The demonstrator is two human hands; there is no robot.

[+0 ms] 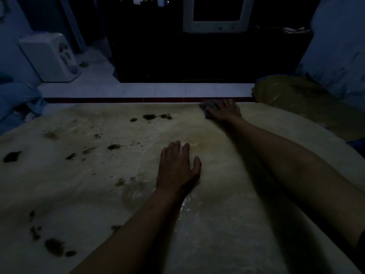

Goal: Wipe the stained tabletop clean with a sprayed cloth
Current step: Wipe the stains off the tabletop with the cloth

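The pale tabletop [227, 224] fills the lower view in dim light. Dark stains [151, 116] dot its left half, with bigger blotches near the left edge and the front left. My right hand [225, 111] reaches to the far edge and presses down on a dark cloth [207, 107], which shows under and to the left of the fingers. My left hand [177, 167] lies flat on the middle of the table, fingers spread, holding nothing. A wet sheen shows around my left wrist.
A yellowish plastic bag [296, 99] bulges at the table's far right corner. Beyond the far edge lie white floor tiles, a white water dispenser [51, 56] at the left, and a dark cabinet with an old monitor [215, 14] on it.
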